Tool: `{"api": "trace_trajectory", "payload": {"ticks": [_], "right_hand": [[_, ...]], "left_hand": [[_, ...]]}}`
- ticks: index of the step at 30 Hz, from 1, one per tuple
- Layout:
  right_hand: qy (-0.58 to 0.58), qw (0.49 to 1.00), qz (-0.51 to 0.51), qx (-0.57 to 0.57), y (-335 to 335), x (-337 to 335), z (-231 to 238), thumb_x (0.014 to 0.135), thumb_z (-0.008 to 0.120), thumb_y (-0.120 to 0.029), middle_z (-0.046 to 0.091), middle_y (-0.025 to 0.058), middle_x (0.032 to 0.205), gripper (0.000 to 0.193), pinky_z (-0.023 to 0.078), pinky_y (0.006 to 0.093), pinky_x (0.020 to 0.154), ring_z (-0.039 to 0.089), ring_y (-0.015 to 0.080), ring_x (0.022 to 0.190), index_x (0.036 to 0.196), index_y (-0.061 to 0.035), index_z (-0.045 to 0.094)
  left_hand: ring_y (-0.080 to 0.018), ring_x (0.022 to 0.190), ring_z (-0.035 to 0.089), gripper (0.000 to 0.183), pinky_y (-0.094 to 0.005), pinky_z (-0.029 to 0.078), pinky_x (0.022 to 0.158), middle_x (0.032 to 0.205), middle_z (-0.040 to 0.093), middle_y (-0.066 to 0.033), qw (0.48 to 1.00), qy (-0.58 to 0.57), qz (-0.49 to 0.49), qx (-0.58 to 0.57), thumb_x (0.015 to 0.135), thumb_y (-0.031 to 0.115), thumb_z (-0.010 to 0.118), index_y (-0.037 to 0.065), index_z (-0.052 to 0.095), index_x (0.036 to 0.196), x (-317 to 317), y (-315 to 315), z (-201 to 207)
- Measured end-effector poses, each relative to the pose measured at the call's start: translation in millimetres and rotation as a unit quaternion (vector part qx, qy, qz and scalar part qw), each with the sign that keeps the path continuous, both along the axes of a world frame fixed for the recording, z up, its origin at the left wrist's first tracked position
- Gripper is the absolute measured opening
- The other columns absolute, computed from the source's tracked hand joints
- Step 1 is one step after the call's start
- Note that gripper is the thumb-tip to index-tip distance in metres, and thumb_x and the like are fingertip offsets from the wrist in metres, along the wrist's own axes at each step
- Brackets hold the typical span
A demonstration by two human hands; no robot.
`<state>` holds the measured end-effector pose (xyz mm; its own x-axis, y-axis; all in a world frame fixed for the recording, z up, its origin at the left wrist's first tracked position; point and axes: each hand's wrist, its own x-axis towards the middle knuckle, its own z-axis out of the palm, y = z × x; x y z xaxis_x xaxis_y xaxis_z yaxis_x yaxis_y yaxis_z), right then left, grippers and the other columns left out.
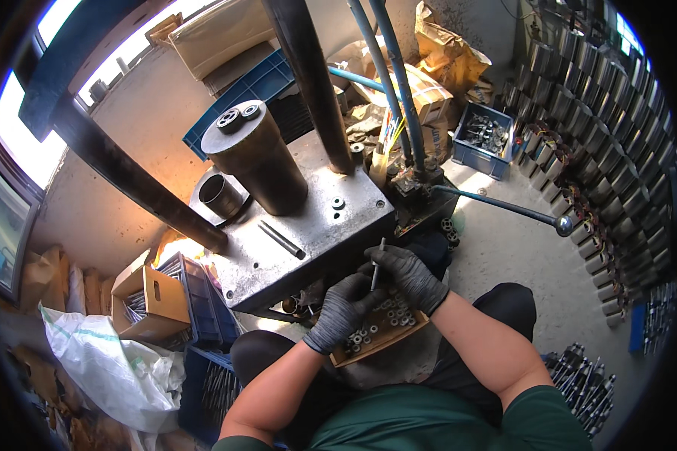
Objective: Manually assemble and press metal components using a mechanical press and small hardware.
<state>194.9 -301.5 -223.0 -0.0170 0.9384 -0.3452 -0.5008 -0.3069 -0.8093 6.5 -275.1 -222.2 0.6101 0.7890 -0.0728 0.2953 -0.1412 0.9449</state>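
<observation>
A slim metal shaft point(378, 263) stands nearly upright between my gloved hands, in front of the press table. My right hand point(411, 279) has its fingers closed around the shaft. At the shaft's lower end, the fingers of my left hand point(344, 308) are curled together; what they hold is hidden. Beneath both hands sits a shallow cardboard box point(384, 336) with several small metal rings point(362, 336) in it. On the metal press table point(346, 225) lie a dark rod point(281, 240) and a small ring point(338, 203).
A thick steel cylinder point(259, 169) and a short hollow tube point(220, 197) stand on the table between dark columns point(308, 83). A ball-ended lever point(504, 205) reaches out rightward. Blue crates point(210, 308) flank me on the left; stacked metal cylinders point(602, 135) line the right.
</observation>
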Motion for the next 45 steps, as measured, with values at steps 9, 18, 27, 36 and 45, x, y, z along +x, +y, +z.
{"api": "trace_trajectory", "payload": {"ticks": [9, 18, 27, 36, 45], "right_hand": [[-0.046, 0.994, -0.047, 0.084, -2, -16, 9, 0.105, 0.067, -0.036, 0.072, 0.0019, 0.093, 0.032, 0.054, 0.0271, 0.08, 0.065, 0.0088, 0.086, 0.113, -0.006, 0.07], [-0.307, 0.923, 0.041, 0.226, 2, -40, -19, 0.108, 0.061, -0.036, 0.071, 0.0105, 0.107, 0.035, 0.053, 0.0377, 0.095, 0.067, 0.0228, 0.103, 0.123, -0.0051, 0.07], [-0.514, 0.813, -0.067, 0.266, -3, -18, 6, 0.104, 0.065, -0.031, 0.073, 0.0214, 0.114, 0.032, 0.057, 0.0458, 0.093, 0.071, 0.0397, 0.108, 0.122, -0.0049, 0.071], [-0.523, 0.801, 0.017, 0.291, 13, -24, 11, 0.105, 0.058, -0.038, 0.073, 0.0214, 0.104, 0.036, 0.055, 0.0521, 0.088, 0.069, 0.0428, 0.099, 0.116, -0.0056, 0.07], [-0.549, 0.767, -0.002, 0.332, 15, -23, 4, 0.104, 0.059, -0.035, 0.071, 0.0201, 0.097, 0.034, 0.055, 0.0518, 0.082, 0.069, 0.0417, 0.093, 0.112, -0.0042, 0.07]], "left_hand": [[-0.0246, 0.083, 0.067, 0.017, -0.0376, 0.054, 0.078, 0.093, 0.067, -0.0116, 0.974, 0.04, 0.022, 0.221, 0.088, 0.011, 0.08, 0.002, 0.072, 0.101, -7, 1, -1], [-0.0305, 0.083, 0.065, 0.016, -0.0398, 0.053, 0.075, 0.092, 0.06, -0.013, 0.967, -0.018, 0.064, 0.246, 0.087, 0.0, 0.073, 0.004, 0.068, 0.102, -24, 12, -22], [-0.0337, 0.102, 0.069, 0.042, -0.0419, 0.059, 0.082, 0.114, 0.066, -0.0176, 0.865, 0.091, 0.064, 0.49, 0.084, 0.015, 0.085, 0.008, 0.068, 0.123, -22, 89, 113], [-0.0366, 0.138, 0.053, 0.073, -0.0474, 0.043, 0.116, 0.146, 0.06, -0.0147, 0.805, 0.323, 0.163, 0.47, 0.087, 0.05, 0.076, 0.011, 0.057, 0.146, -51, 250, 218], [-0.039, 0.111, 0.064, 0.044, -0.0494, 0.052, 0.099, 0.116, 0.069, -0.0154, 0.723, 0.304, 0.208, 0.585, 0.079, 0.026, 0.085, 0.012, 0.07, 0.118, -42, 215, 208]]}}
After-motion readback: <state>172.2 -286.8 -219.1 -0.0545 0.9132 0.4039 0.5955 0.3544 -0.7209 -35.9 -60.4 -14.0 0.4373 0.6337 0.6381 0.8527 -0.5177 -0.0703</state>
